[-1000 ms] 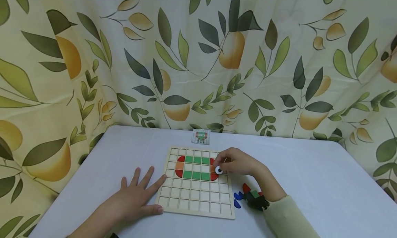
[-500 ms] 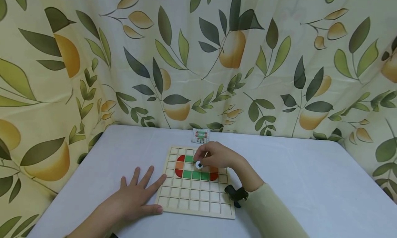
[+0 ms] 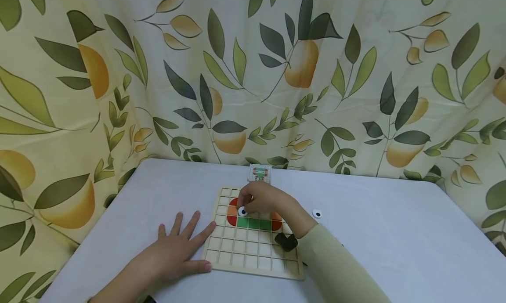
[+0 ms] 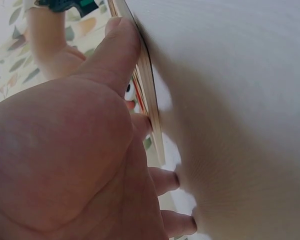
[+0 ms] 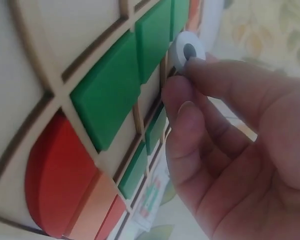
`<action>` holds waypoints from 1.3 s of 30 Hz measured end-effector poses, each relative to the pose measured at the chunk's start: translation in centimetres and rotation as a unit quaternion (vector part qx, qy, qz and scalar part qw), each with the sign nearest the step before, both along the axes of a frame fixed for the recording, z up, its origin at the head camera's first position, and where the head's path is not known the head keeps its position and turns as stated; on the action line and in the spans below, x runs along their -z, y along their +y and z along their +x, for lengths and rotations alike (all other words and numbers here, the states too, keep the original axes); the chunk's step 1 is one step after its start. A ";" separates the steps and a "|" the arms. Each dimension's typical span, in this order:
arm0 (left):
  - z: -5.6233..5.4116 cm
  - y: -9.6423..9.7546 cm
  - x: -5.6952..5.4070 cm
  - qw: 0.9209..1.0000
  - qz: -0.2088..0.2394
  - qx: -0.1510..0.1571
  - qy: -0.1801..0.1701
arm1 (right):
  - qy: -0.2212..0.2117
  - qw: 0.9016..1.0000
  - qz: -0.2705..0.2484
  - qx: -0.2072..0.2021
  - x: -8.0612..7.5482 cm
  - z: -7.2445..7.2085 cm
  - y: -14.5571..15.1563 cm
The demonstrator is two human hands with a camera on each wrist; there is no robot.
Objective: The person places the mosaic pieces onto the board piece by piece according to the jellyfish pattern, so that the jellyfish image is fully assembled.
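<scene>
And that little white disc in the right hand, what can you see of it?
The white disc is round and flat, with some thickness at its edge and a dark round spot, like a cartoon eye. It looks smooth; whether it is wood or plastic I cannot tell. The right hand holds it at the fingertips, spot showing, over the gridded board. In the head view it appears just right of an orange piece. Whether it touches the board is unclear.

Pic card [image 3: 259, 173] behind grid brd [image 3: 251, 249], loose eye disc [image 3: 317, 213] to R.
</scene>
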State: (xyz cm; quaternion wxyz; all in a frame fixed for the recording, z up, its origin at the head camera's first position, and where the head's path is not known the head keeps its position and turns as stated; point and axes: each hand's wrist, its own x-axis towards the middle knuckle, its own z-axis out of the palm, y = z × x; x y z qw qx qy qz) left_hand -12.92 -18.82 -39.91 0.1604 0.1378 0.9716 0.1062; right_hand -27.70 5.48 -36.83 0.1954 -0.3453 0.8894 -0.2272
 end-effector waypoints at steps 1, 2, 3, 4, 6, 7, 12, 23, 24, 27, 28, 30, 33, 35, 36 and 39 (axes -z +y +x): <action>0.0 0.0 -0.1 1.000 -0.001 0.001 0.001 | 0.005 1.000 0.002 0.000 0.0 0.0 0.0; 0.0 0.1 -0.1 1.000 -0.002 0.002 0.001 | 0.008 1.000 0.004 0.000 -0.1 0.1 0.0; -0.1 0.1 -0.2 1.000 -0.003 0.003 0.001 | 0.011 1.000 0.006 -0.001 -0.1 0.1 0.0; -0.1 0.1 -0.2 1.000 -0.003 0.004 0.001 | 0.013 1.000 0.008 0.000 -0.2 0.1 0.1; -0.1 0.2 -0.3 1.000 -0.002 0.005 0.001 | 0.014 1.000 0.010 0.002 -0.3 0.1 0.3; -0.1 0.2 -0.4 1.000 -0.001 0.006 0.000 | 0.013 1.000 0.009 0.005 -0.3 0.1 0.4; -0.3 0.3 -0.4 1.000 -0.002 0.002 -0.004 | 0.013 1.000 -0.010 0.014 -0.3 0.1 1.7; -0.3 0.6 -0.7 1.000 -0.003 0.001 0.004 | -0.023 0.993 -0.074 0.086 -1.2 0.5 8.4; -0.2 0.6 -0.8 1.000 0.000 0.002 0.006 | -0.032 0.992 -0.080 0.094 -1.2 0.5 9.2; 0.0 0.6 -0.8 1.000 0.005 -0.001 0.003 | -0.056 0.987 -0.096 0.117 -1.2 0.4 11.1; 0.0 0.6 -0.7 1.000 0.006 -0.001 0.002 | -0.061 0.986 -0.101 0.121 -1.2 0.4 11.7; 0.1 0.5 -0.4 1.000 0.008 -0.001 0.002 | -0.066 0.984 -0.099 0.130 -1.1 0.3 12.7; 0.1 0.4 -0.1 1.000 0.006 -0.002 0.003 | -0.070 0.983 -0.088 0.143 -0.9 0.3 13.7; 0.1 0.3 0.0 1.000 0.007 -0.004 0.004 | -0.071 0.983 -0.078 0.153 -0.8 0.3 14.2; 0.1 0.3 0.0 1.000 0.008 -0.005 0.003 | -0.072 0.982 -0.070 0.158 -0.7 0.2 14.4; 0.2 0.3 0.0 1.000 0.009 -0.004 0.001 | -0.074 0.981 -0.052 0.172 -0.6 0.2 14.7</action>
